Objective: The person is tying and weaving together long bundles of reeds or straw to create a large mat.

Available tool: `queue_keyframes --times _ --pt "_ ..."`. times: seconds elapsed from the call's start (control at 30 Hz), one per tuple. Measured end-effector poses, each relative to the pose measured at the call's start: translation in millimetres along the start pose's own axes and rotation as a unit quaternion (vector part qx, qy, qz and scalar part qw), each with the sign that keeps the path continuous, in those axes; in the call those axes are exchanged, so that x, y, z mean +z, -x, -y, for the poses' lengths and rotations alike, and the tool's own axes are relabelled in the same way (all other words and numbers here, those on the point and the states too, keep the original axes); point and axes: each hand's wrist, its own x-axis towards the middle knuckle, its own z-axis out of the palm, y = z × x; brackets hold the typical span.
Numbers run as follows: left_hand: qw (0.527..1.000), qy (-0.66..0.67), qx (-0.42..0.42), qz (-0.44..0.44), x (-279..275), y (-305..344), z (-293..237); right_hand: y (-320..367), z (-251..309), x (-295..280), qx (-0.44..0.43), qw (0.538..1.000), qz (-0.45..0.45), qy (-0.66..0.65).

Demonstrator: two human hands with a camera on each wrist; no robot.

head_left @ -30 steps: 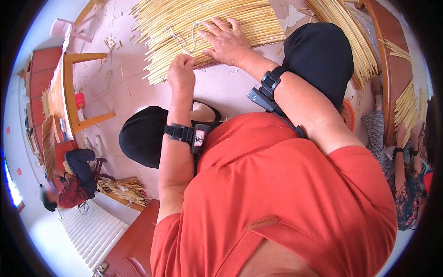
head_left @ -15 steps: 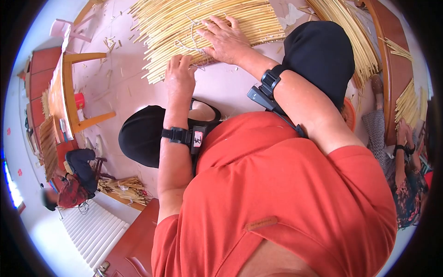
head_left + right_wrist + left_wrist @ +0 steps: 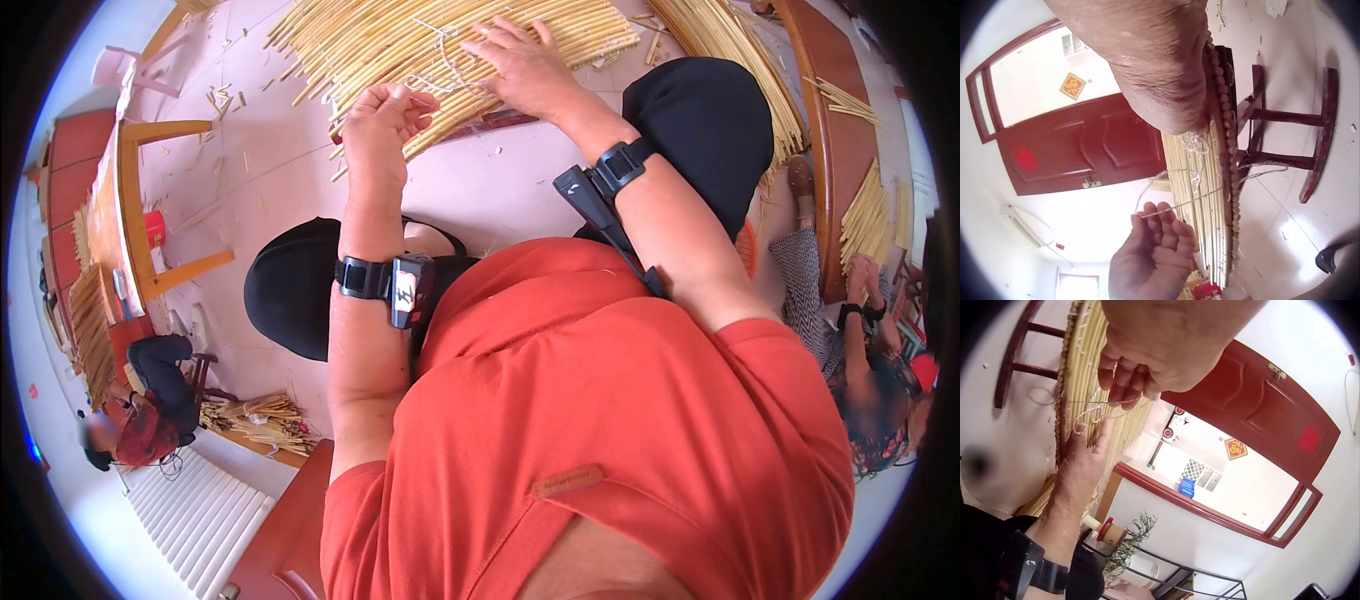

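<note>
A mat of pale, straight stalks lies in front of me at the top of the head view. White cord crosses it in a loose loop near its near edge. My left hand is at that edge, palm partly turned up. In the right wrist view its thumb and forefinger pinch the cord, which runs taut to the mat's edge. My right hand rests on the mat with fingers spread. Beside its fingertips a white knotted tangle sits on the stalks.
A dark red stool stands under the mat. More long stalks lie to the right. At left are a wooden table and a bundle of stalks. Two other people sit at the sides. Stalk scraps litter the floor.
My left hand has turned palm-up and drawn leftward, the cord loop now stretching to its fingers. The right hand stays on the mat; hand and mat sit slightly shifted in the head view.
</note>
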Motion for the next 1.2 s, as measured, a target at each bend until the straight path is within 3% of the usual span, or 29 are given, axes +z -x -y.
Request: queue_keyframes --times 0.03,0.1,0.13,0.17,0.2,0.23,0.27,0.3,0.37,0.4,0.47,0.57,0.63,0.7,0.73,0.8,0.83,0.9,0.93,0.97,1.0,1.03,1.07,1.13,1.2 --pt "1.000 0.003 0.000 0.002 -0.3 -1.8 2.9 2.9 -5.6 -0.8 0.021 1.000 -0.007 0.005" --pt "0.983 0.072 0.094 -0.143 -2.5 -4.8 7.4 7.4 -11.3 -7.9 0.026 0.999 -0.044 0.010" --pt "0.962 0.017 0.115 -0.248 -3.3 -8.7 6.9 9.0 -14.9 -15.8 0.026 0.998 -0.046 -0.032" --pt "0.962 0.022 0.113 -0.247 -6.6 -7.6 7.9 8.9 -13.8 -22.1 0.027 0.996 -0.049 -0.073" --pt "0.929 -0.140 0.211 -0.270 -9.2 -4.0 8.8 8.7 -12.1 -21.9 0.025 0.996 -0.047 -0.068" --pt "0.861 -0.298 0.300 -0.284 -11.4 -0.2 10.2 8.7 -10.1 -19.6 0.013 0.988 -0.128 -0.085" --pt "0.875 -0.312 0.305 -0.209 -12.1 2.8 12.2 7.9 -8.5 -17.9 0.000 0.973 -0.208 -0.103" --pt "0.877 -0.307 0.304 -0.212 -12.0 1.2 17.0 5.7 -8.1 -16.7 -0.004 0.974 -0.204 -0.099" --pt "0.774 -0.461 0.435 -0.009 -3.8 -1.2 32.5 4.5 -11.5 -15.1 -0.041 0.973 -0.139 -0.180" --pt "0.777 -0.457 0.433 -0.011 5.2 -0.4 37.0 7.1 -6.9 -20.1 -0.043 0.974 -0.135 -0.177" --pt "0.740 -0.537 0.405 -0.008 22.3 0.4 43.9 12.8 10.4 -35.2 -0.038 0.993 -0.063 -0.095" --pt "0.716 -0.582 0.384 -0.016 28.9 0.8 50.1 12.8 13.7 -28.0 -0.024 0.992 -0.084 -0.088" --pt "0.712 -0.583 0.391 -0.021 28.8 -0.6 52.1 2.2 7.4 -28.6 -0.038 0.991 -0.036 -0.122" --pt "0.707 -0.585 0.397 -0.023 28.2 -0.2 52.4 -5.0 3.2 -35.4 0.021 0.990 0.108 -0.090" --pt "0.716 -0.580 0.388 -0.018 27.1 1.0 51.3 -9.2 1.6 -40.4 0.019 0.990 0.111 -0.089" --pt "0.740 -0.564 0.366 -0.018 27.8 2.7 48.7 -19.6 -0.4 -50.9 0.084 0.899 0.141 -0.407" --pt "0.740 -0.564 0.365 -0.018 27.5 2.2 48.4 -23.8 5.0 -59.2 0.084 0.898 0.142 -0.407" --pt "0.748 -0.560 0.355 -0.017 24.6 1.3 48.3 -27.1 17.9 -69.0 0.010 0.851 -0.122 -0.511" --pt "0.748 -0.561 0.353 -0.016 23.8 1.2 48.6 -27.1 10.7 -65.8 -0.013 0.905 -0.131 -0.404" --pt "0.745 -0.568 0.351 -0.014 23.5 0.6 48.7 -24.2 8.6 -59.2 -0.012 0.905 -0.131 -0.405" --pt "0.742 -0.574 0.348 -0.012 24.5 0.0 48.6 -19.3 7.9 -52.8 -0.004 0.965 -0.067 -0.255" --pt "0.742 -0.574 0.347 -0.011 25.2 -0.5 48.6 -14.3 6.9 -46.4 0.004 0.995 0.000 -0.097" --pt "0.749 -0.558 0.355 -0.018 25.8 -0.9 48.9 -9.3 9.2 -36.8 0.033 0.996 0.074 -0.046" --pt "0.758 -0.545 0.359 -0.023 26.1 -1.4 47.1 0.1 15.7 -28.7 0.035 0.996 0.075 -0.042" --pt "0.698 -0.620 0.360 0.010 26.5 -4.1 41.0 3.3 16.8 -30.7 0.048 0.990 0.120 -0.057"
